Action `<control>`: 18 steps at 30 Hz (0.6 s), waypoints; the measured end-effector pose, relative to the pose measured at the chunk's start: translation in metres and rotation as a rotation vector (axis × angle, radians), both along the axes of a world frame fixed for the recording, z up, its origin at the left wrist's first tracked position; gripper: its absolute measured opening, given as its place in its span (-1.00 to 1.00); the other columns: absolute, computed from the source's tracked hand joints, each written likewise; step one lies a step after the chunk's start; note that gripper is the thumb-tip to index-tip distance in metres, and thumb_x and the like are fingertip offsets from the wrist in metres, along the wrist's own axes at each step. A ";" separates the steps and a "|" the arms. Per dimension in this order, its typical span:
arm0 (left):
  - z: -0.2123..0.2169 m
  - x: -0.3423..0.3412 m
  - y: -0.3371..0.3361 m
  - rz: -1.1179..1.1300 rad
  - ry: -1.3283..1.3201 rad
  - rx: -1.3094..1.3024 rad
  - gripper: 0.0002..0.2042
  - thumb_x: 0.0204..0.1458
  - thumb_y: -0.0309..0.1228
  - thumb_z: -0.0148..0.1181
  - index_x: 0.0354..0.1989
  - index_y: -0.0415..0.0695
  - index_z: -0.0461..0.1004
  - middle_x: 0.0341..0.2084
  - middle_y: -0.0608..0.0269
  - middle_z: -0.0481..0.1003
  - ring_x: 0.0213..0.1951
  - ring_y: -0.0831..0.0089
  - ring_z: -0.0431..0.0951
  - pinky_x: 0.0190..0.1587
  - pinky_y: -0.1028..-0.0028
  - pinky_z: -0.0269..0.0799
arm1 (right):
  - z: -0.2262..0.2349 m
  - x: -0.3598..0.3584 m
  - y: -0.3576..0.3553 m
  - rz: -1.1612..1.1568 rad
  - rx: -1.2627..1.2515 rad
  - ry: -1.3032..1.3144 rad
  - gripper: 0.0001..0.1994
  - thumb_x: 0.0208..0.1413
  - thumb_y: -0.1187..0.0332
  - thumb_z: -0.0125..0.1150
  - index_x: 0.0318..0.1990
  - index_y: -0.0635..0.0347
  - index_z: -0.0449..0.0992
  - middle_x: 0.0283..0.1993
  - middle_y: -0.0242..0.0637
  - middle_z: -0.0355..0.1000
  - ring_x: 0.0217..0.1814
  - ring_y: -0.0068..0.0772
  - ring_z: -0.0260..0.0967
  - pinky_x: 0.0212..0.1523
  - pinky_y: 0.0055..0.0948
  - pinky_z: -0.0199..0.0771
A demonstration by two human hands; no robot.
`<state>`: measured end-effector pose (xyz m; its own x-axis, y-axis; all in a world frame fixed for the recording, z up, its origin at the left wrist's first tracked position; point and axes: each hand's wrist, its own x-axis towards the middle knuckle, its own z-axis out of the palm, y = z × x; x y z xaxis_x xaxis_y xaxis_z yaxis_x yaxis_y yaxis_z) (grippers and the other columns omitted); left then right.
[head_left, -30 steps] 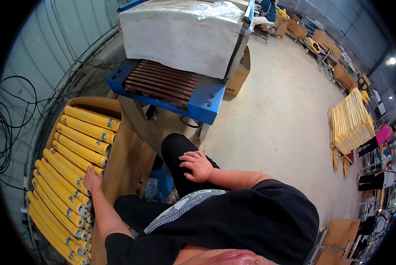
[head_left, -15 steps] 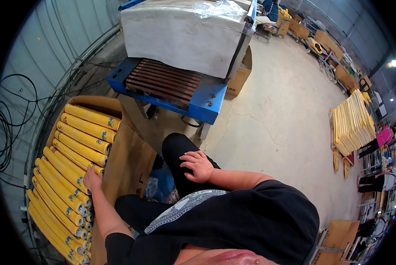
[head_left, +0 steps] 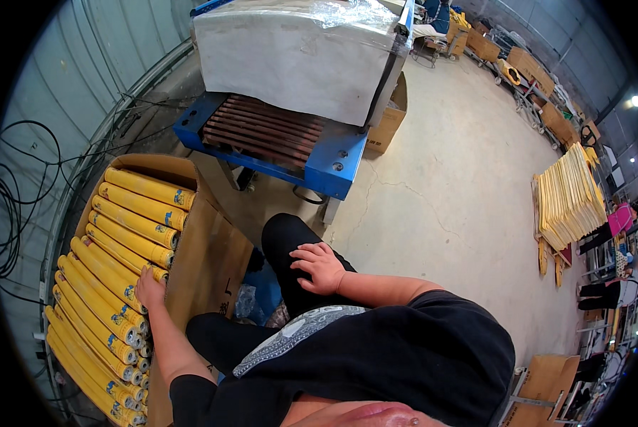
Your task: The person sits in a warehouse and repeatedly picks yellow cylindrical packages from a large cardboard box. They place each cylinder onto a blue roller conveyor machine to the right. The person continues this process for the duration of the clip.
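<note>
My left hand [head_left: 149, 287] lies flat, fingers loose, on the yellow rolls [head_left: 112, 267] packed side by side in the cardboard box [head_left: 208, 249] at my left — gripping none of them — while my right hand [head_left: 321, 267] rests open and slack on my knee [head_left: 287, 238], below the blue roller conveyor [head_left: 272, 142].

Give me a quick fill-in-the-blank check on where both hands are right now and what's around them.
1. The left hand rests on the ____ rolls packed in the cardboard box.
2. The right hand lies flat on the person's own ____, holding nothing.
3. Ahead stands a roller conveyor with a ____ frame.

Missing words: yellow; knee; blue
</note>
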<state>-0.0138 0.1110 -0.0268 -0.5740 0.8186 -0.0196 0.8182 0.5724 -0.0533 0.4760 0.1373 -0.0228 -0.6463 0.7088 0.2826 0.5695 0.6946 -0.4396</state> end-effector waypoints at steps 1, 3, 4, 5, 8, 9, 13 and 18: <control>-0.001 -0.001 0.000 -0.004 -0.002 0.007 -0.47 -0.13 -0.25 0.24 0.12 0.01 0.42 0.25 0.37 0.27 0.17 0.29 0.32 0.21 0.26 0.15 | 0.000 0.000 0.000 0.000 0.001 -0.002 -0.64 -0.16 0.19 0.24 -0.13 0.00 0.51 0.17 -0.36 0.32 0.28 -0.26 0.12 0.23 -0.12 0.04; -0.001 -0.001 0.000 -0.005 -0.006 0.014 -0.47 -0.13 -0.25 0.24 0.11 0.01 0.42 0.25 0.37 0.27 0.16 0.29 0.32 0.21 0.26 0.15 | 0.000 0.000 0.000 0.001 0.003 -0.005 -0.64 -0.16 0.19 0.24 -0.13 0.00 0.51 0.17 -0.36 0.32 0.29 -0.26 0.12 0.23 -0.12 0.04; -0.001 0.000 0.000 -0.002 -0.008 0.014 -0.47 -0.13 -0.25 0.24 0.11 0.01 0.42 0.24 0.36 0.27 0.16 0.29 0.32 0.21 0.26 0.15 | 0.000 0.000 0.000 0.001 0.003 -0.006 -0.64 -0.16 0.19 0.24 -0.13 0.00 0.51 0.16 -0.36 0.32 0.29 -0.26 0.12 0.23 -0.12 0.04; 0.000 0.000 0.000 0.000 -0.010 0.014 -0.48 -0.13 -0.25 0.24 0.11 0.00 0.43 0.24 0.36 0.27 0.16 0.28 0.32 0.21 0.26 0.15 | 0.000 0.001 0.000 0.001 0.002 -0.007 -0.64 -0.16 0.19 0.24 -0.13 0.00 0.51 0.16 -0.36 0.32 0.29 -0.26 0.12 0.23 -0.12 0.04; -0.001 -0.001 0.000 -0.003 -0.011 0.009 -0.48 -0.13 -0.25 0.24 0.11 0.00 0.43 0.25 0.37 0.26 0.17 0.29 0.32 0.21 0.26 0.14 | 0.000 0.000 0.000 0.002 0.004 -0.005 -0.64 -0.17 0.19 0.25 -0.14 0.00 0.51 0.16 -0.37 0.32 0.29 -0.26 0.12 0.22 -0.13 0.05; 0.000 -0.001 0.000 -0.002 -0.011 0.009 -0.47 -0.13 -0.24 0.24 0.11 0.01 0.43 0.25 0.37 0.26 0.17 0.29 0.32 0.22 0.26 0.14 | 0.000 0.001 0.000 0.002 0.005 -0.004 -0.64 -0.17 0.19 0.25 -0.14 0.00 0.51 0.16 -0.37 0.32 0.28 -0.26 0.12 0.22 -0.13 0.05; 0.005 0.005 0.002 0.000 -0.010 0.001 -0.47 -0.13 -0.23 0.24 0.12 0.02 0.42 0.25 0.37 0.26 0.17 0.29 0.32 0.22 0.26 0.13 | 0.002 0.001 0.001 -0.001 0.006 -0.002 -0.65 -0.17 0.19 0.25 -0.15 0.01 0.51 0.16 -0.37 0.32 0.28 -0.27 0.12 0.22 -0.12 0.04; 0.000 0.001 -0.004 -0.005 0.007 0.015 -0.46 -0.13 -0.24 0.24 0.13 0.03 0.41 0.24 0.36 0.28 0.16 0.28 0.33 0.21 0.26 0.16 | 0.003 -0.001 0.000 0.008 0.002 -0.010 -0.65 -0.16 0.19 0.25 -0.14 0.00 0.51 0.16 -0.37 0.32 0.29 -0.27 0.12 0.22 -0.12 0.05</control>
<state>-0.0125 0.1071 -0.0263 -0.5698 0.8217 -0.0030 0.8208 0.5690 -0.0508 0.4750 0.1378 -0.0202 -0.6550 0.7029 0.2773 0.5683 0.7001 -0.4322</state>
